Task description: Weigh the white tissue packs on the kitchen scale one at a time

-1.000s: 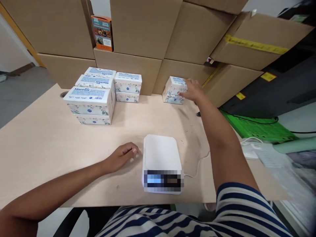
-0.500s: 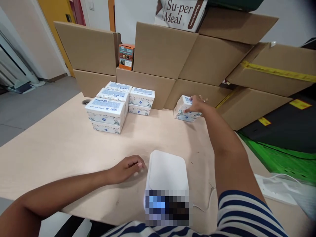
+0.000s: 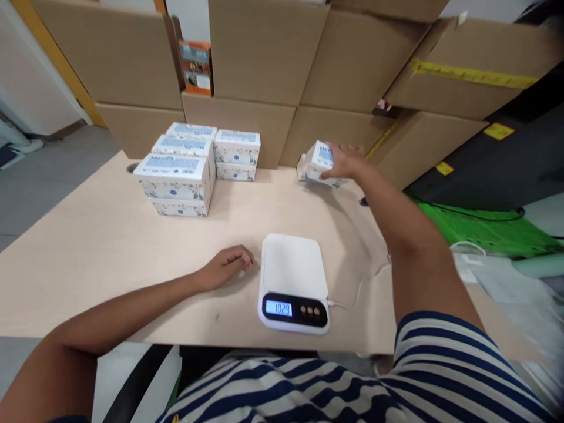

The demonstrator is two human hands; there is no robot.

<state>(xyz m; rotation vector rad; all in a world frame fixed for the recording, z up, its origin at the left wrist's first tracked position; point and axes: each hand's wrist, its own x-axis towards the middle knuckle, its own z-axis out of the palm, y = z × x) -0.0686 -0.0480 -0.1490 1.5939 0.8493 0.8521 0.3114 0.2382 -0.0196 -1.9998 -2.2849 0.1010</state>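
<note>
The person's right hand reaches to the far side of the table, its thumb and fingers grasping the upper tissue pack, which sits tilted above the lower tissue pack. How far the two packs touch is hard to make out behind the hand. The left hand rests on the table just beside the left edge of the scale, holding nothing, its fingers loosely curled. The white scale lies near the table's front edge, its pan bare and its lit display seeming to read 1029; a white cable runs from its right side. Beyond the left hand, well apart from the scale, more tissue packs stand in stacks two high, printed with blue lettering and leafy patterns. Cardboard boxes rise behind the table, with a small orange box standing among them.
</note>
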